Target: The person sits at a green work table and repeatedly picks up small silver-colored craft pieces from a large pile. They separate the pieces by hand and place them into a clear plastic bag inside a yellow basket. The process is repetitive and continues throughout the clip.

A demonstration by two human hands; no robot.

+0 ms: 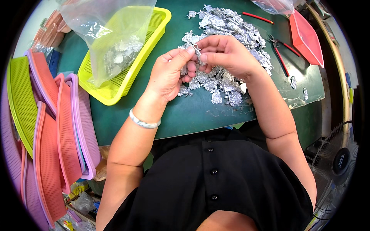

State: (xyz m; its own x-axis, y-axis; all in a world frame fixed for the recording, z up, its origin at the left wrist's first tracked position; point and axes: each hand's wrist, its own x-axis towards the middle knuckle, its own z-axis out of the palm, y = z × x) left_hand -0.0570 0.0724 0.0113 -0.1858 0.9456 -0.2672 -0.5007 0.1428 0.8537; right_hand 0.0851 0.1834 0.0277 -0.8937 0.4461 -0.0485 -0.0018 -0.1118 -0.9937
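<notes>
Both hands (200,61) pinch a metal piece (197,50) above the pile (227,34).

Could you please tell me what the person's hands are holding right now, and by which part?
Both hands pinch one small silvery metal piece above the pile: left hand and right hand grip it by opposite ends between thumb and fingertips.

Green table (200,111) with silver metal pieces (227,50), yellow basket (115,82), red tray (306,38), red-handled pliers (280,52).
</notes>
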